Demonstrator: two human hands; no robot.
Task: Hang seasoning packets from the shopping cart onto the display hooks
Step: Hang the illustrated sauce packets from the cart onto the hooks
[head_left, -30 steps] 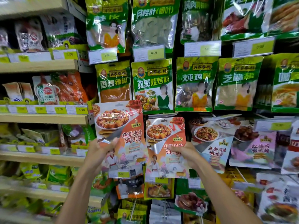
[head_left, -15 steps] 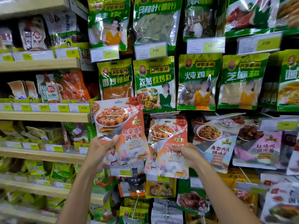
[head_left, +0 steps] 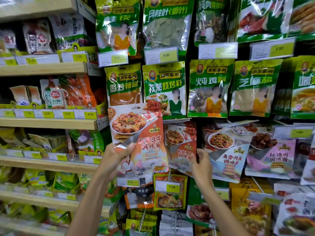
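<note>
Possible trouble: the glossy orange-and-white seasoning packet (head_left: 141, 133) is gripped only near its lower left corner, so its top could droop or slip. Its punched hole might then miss the hook, which is hidden here. The left hand (head_left: 115, 157), arm raised at the left edge of the hanging display, grasps this packet with the thumb across the front. The right hand (head_left: 202, 165), raised beside it, curls its fingers round the right edge of a matching second packet (head_left: 180, 145). That one sits tilted just behind the first, below the green pouches (head_left: 164, 89).
</note>
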